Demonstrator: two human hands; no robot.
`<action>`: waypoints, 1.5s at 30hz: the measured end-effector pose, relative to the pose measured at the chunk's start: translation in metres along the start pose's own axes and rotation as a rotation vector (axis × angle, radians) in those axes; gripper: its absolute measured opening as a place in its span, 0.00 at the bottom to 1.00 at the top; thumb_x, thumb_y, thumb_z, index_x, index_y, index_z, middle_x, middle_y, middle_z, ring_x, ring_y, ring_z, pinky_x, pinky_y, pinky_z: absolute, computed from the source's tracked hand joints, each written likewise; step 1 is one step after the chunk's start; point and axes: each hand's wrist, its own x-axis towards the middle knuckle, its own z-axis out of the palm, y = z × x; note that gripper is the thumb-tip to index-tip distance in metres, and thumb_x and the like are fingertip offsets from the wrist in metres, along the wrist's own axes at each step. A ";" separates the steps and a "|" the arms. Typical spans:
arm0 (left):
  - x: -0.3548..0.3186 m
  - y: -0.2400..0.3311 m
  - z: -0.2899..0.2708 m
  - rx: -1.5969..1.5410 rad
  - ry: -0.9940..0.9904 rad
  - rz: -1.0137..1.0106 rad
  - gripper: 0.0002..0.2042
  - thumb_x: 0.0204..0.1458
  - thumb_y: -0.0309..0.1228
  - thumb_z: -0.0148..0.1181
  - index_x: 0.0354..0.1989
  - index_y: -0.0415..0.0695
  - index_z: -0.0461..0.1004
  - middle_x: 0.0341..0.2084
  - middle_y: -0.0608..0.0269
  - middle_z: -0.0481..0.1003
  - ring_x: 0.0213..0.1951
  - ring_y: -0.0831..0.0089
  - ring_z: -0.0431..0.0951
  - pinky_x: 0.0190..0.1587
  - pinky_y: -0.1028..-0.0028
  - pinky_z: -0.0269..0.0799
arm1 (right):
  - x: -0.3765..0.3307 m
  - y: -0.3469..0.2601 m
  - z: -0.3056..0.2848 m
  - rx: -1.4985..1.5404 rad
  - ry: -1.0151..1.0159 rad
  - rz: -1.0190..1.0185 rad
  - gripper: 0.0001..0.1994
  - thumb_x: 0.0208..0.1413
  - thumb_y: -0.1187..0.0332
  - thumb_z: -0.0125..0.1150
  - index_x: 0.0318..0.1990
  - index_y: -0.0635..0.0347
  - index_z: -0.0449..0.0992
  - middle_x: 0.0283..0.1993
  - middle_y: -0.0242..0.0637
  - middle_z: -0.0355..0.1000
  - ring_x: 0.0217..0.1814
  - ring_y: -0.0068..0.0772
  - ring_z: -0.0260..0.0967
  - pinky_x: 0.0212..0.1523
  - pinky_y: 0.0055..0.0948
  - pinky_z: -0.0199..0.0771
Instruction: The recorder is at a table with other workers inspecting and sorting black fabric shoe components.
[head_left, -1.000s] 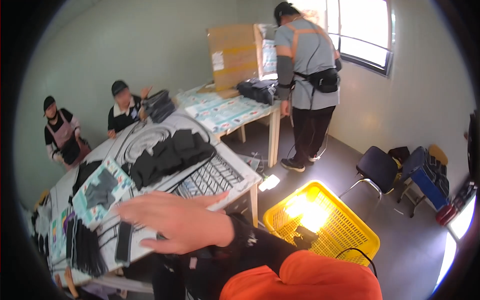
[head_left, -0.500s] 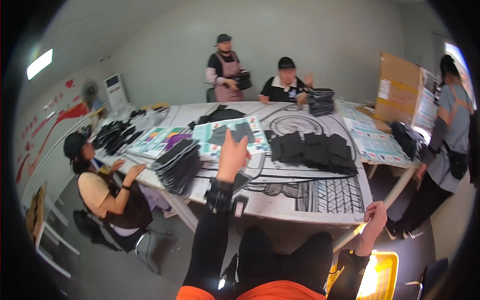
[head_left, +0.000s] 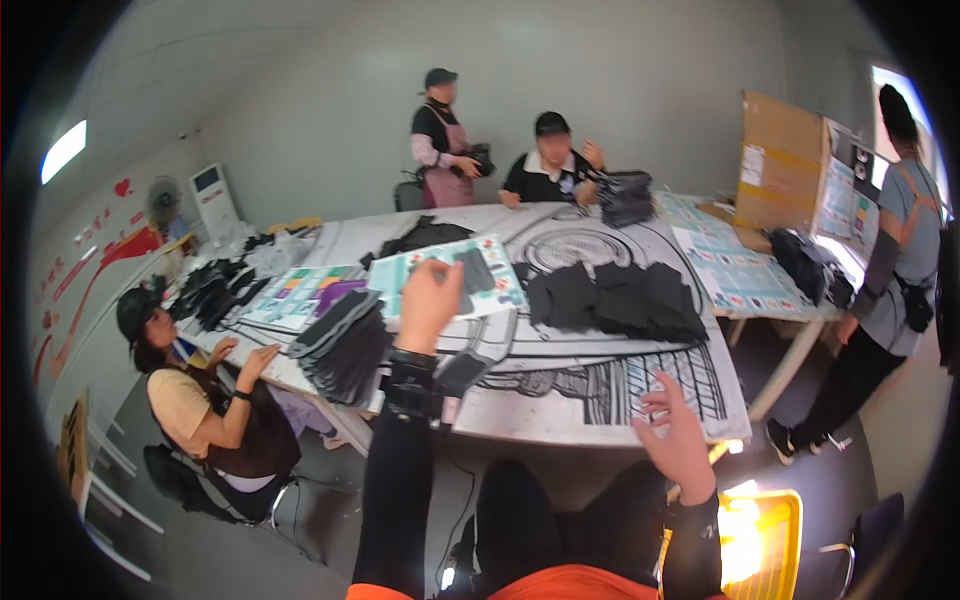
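Table (head_left: 520, 418), head view: crowded; black cloth pile (head_left: 615, 303) set toward the right, grey-black stack (head_left: 345, 350) at the left front, dark stack (head_left: 626, 198) at far edge.
Sheet (head_left: 500, 300): patterned, laid between grey-black stack and black cloth pile; grey cloth piece (head_left: 478, 272) on top; sheet partly blocked by left hand.
Left hand (head_left: 432, 305): held over sheet, fingers curled; whether anything is pinched cannot be told.
Right hand (head_left: 677, 437): fingers loosely spread, held by table's front edge.
Yellow basket (head_left: 783, 495): partly blocked by right forearm.
Counted: one yellow basket, four co-workers (head_left: 225, 415), two seated, two standing.
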 end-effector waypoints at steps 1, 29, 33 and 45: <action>-0.001 -0.014 -0.007 0.006 -0.043 -0.045 0.28 0.59 0.43 0.64 0.61 0.34 0.72 0.18 0.61 0.74 0.19 0.69 0.72 0.26 0.65 0.68 | -0.001 -0.016 0.003 0.277 -0.247 0.150 0.40 0.57 0.73 0.68 0.75 0.62 0.55 0.46 0.40 0.78 0.41 0.32 0.78 0.46 0.28 0.75; -0.177 -0.150 -0.076 0.233 0.086 -0.526 0.29 0.59 0.51 0.66 0.49 0.31 0.74 0.30 0.49 0.80 0.34 0.56 0.81 0.42 0.61 0.75 | 0.026 0.063 0.048 0.404 -0.073 0.114 0.14 0.59 0.81 0.57 0.50 0.62 0.82 0.30 0.24 0.70 0.30 0.10 0.60 0.31 0.17 0.60; -0.220 -0.155 -0.046 -0.223 -0.058 -0.923 0.28 0.60 0.50 0.66 0.48 0.30 0.74 0.31 0.57 0.78 0.34 0.68 0.76 0.43 0.67 0.74 | 0.020 0.116 0.071 0.507 -0.065 0.248 0.14 0.62 0.78 0.57 0.53 0.61 0.81 0.30 0.23 0.68 0.32 0.12 0.62 0.35 0.17 0.63; -0.181 -0.139 -0.016 0.379 -0.123 -0.452 0.31 0.51 0.45 0.72 0.57 0.37 0.72 0.47 0.48 0.79 0.54 0.49 0.75 0.56 0.53 0.69 | 0.024 0.078 0.032 1.370 -0.409 0.044 0.15 0.60 0.68 0.55 0.29 0.72 0.81 0.18 0.37 0.69 0.24 0.34 0.71 0.78 0.60 0.49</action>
